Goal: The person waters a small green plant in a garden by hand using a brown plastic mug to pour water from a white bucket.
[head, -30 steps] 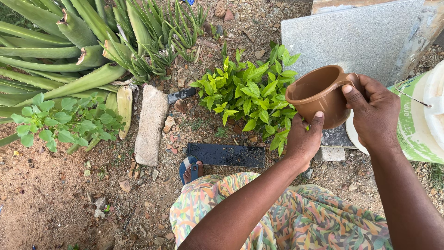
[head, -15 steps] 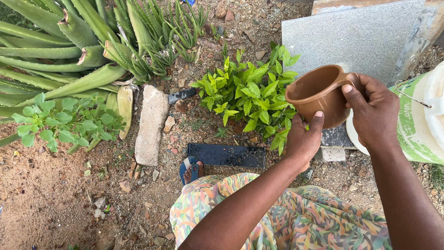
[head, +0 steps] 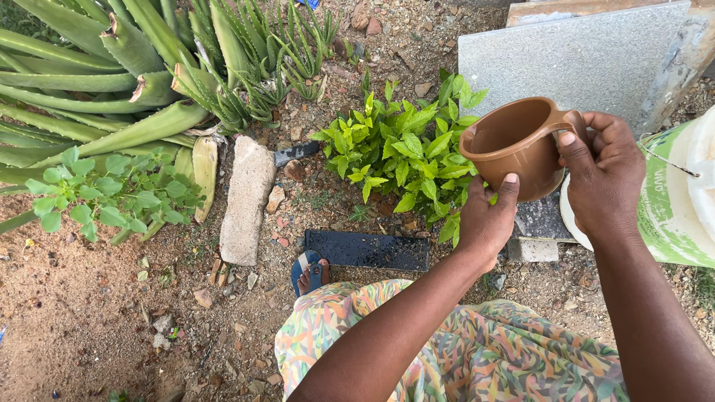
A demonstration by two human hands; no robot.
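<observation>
Right hand (head: 607, 179) is gripping the brown mug (head: 514, 145) by its handle, fingers curled tight; left hand (head: 488, 223) is cupping its underside, fingers pressed together, steadying it tilted over the leafy shrub (head: 402, 156).

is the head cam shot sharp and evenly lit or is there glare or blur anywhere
Head view: soft, even daylight with no hard shadows; the brown mug, left hand, right hand and small leafy plant are all sharp; the white and green bucket at the right edge is bright, near washed out at its rim; no motion blur; lines bend slightly towards the corners.
</observation>
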